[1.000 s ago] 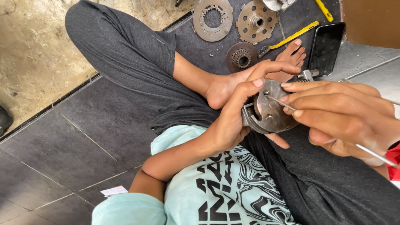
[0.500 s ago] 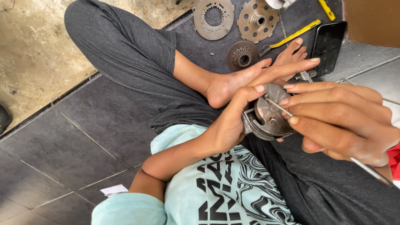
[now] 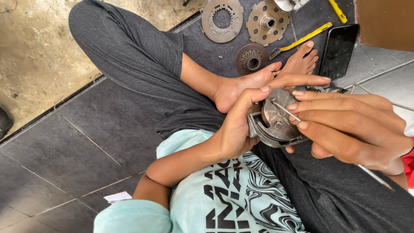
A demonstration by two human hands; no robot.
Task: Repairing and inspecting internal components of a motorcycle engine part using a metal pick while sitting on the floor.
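Note:
My left hand [image 3: 241,125] grips a round grey metal clutch part [image 3: 276,125] over my lap, thumb on its upper rim and index finger stretched out past it. My right hand [image 3: 349,127] pinches a thin metal rod tool [image 3: 284,110] whose tip rests on the face of the part; the tool's handle end sticks out below the hand. I sit cross-legged in dark trousers and a light blue printed shirt, with a bare foot [image 3: 258,82] just beyond the part.
On the dark tiled floor ahead lie a toothed ring plate [image 3: 222,19], a holed metal disc [image 3: 267,21], a small geared hub [image 3: 251,59], a yellow-handled brush [image 3: 302,41] and a black phone [image 3: 339,51]. A paper scrap [image 3: 117,197] lies at the lower left.
The view has shifted slightly. My right hand has slid left over the part, and the tool tip now sits nearer the part's centre. My left hand keeps its grip.

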